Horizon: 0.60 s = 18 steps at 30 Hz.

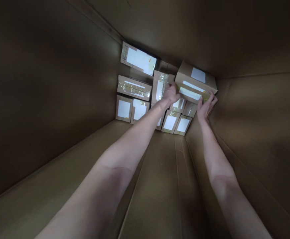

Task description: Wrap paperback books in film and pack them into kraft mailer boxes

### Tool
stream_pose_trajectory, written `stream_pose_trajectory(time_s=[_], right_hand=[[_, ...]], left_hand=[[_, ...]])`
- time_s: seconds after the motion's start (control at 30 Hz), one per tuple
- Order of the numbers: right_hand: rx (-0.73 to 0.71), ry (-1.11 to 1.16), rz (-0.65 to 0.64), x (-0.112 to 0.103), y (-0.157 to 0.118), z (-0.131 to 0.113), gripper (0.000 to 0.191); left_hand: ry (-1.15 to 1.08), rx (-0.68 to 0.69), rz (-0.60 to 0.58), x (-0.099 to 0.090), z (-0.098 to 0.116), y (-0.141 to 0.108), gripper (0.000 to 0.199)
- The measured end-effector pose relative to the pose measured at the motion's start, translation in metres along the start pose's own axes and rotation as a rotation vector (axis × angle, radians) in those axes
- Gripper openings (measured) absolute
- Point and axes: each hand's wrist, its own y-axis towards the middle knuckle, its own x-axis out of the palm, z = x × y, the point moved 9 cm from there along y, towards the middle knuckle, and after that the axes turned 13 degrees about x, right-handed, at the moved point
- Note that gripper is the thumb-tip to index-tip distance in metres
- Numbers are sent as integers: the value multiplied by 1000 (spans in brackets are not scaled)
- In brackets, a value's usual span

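A brown cardboard box (188,78) with white labels and tape sits tilted at the far right end, between my two hands. My left hand (170,94) has its fingers curled at the box's left edge, close to a taped upright box (156,87). At the lower right corner of the same box, my right hand (206,108) grips with thumb and fingers on either side of the corner. Its far side and underside are hidden from me.
Deep walls of a large cardboard container surround my arms, with the left wall (60,83) and right wall (259,116) on either side. Several labelled boxes are stacked at its far end, including a flat one (123,88) and a higher one (124,59).
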Motion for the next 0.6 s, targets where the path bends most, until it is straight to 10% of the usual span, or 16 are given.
stream_pose_trajectory(time_s=[0.4, 0.6], right_hand=[[5, -40, -68, 17, 86, -26, 67], [101, 20, -41, 16, 53, -16, 69]], left_hand=[[-76, 133, 1, 5, 28, 48, 98], [-121, 44, 71, -1, 21, 26, 103]])
